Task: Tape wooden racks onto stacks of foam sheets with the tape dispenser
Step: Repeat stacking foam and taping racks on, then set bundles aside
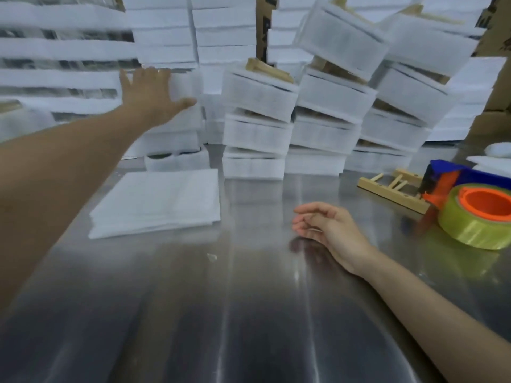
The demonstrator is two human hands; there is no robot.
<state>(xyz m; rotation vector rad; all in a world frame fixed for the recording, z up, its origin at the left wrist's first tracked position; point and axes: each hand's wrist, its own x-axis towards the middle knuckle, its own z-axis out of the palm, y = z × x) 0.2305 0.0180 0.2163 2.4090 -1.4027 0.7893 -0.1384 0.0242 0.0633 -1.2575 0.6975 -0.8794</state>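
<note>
Nearest and broadest is the steel table [249, 327], bare metal running from the bottom edge up to the goods. Behind it rise tall piles of loose white foam [163, 31], and in front of those lean several columns of finished bundles [258, 95], foam blocks with wood showing on top.

A flat stack of foam sheets [157, 200] lies on the table left of centre, square to the viewer and with nothing on it yet. It sits under the outstretched left forearm.

At the right edge sits the tape dispenser [470, 200], blue and orange with a yellowish roll, lying on its side. Just beside it, toward the middle, lies a loose wooden rack [392, 186], its long axis running diagonally from far-left to near-right, pegs pointing away.

The left hand [150, 89] is extended far back with fingers spread wide, holding nothing, at the face of a rear foam pile; blur hides whether it touches. The right hand [329, 225] rests on the table, fingers loosely curled and empty.

The rack lies to the right of the right hand and somewhat beyond it, while the foam stack lies on that hand's other side. So I judge the right hand far better placed to fetch the rack and carry it leftward onto the sheets, turning it to match their edges.
</note>
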